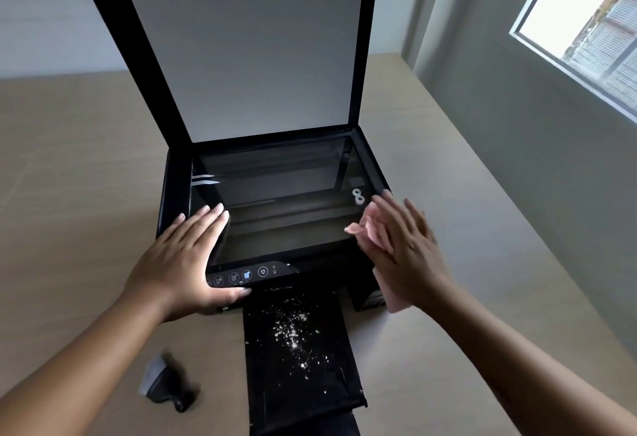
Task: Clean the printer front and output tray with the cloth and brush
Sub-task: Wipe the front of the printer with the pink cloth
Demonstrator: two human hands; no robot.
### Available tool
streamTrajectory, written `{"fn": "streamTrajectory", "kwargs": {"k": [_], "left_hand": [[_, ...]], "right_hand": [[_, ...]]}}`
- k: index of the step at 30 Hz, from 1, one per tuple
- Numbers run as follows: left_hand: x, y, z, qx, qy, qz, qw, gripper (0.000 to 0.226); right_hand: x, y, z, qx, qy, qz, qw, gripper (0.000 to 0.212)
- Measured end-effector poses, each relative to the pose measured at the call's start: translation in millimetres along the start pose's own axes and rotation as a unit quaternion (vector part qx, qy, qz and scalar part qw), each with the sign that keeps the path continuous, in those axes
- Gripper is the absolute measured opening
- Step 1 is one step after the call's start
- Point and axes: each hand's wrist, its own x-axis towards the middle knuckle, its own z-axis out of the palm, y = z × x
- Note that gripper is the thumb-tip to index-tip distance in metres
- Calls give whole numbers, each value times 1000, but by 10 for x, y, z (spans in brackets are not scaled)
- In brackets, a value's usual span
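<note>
Head view: the printer [175,177] stands on the table [69,159] with its scanner lid [248,56] raised. The left hand [182,256] lies flat on the printer's front-left corner, fingers straight, gripping nothing. The right hand [403,249], blurred, presses the pink cloth [374,232] onto the printer's front-right corner with straight fingers. The output tray [310,394], strewn with white specks, juts from the printer's front. The brush [169,384] lies on the table before the printer's front-left corner.
</note>
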Motion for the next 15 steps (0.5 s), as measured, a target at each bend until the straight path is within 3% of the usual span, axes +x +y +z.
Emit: {"fn": "streamTrajectory", "kwargs": {"k": [2,3,6,11,15], "left_hand": [[2,-1,13,0,1,0,1000,124],[5,4,21,0,1,-1,1000,124],[-7,5,31,4,4,-2,1000,125],[-17,34,13,-13,3,-3,1000,129],[-3,39,2,-29,4,-3,1000,133]], "right_hand": [[-17,-139,85,38,60,127,989,51],[-20,-224,138,22,65,148,987,46],[-10,-542,328,-24,43,81,996,45],[-85,-1284,598,50,-32,-55,997,50],[-113,-1176,436,101,-53,-118,987,43]]}}
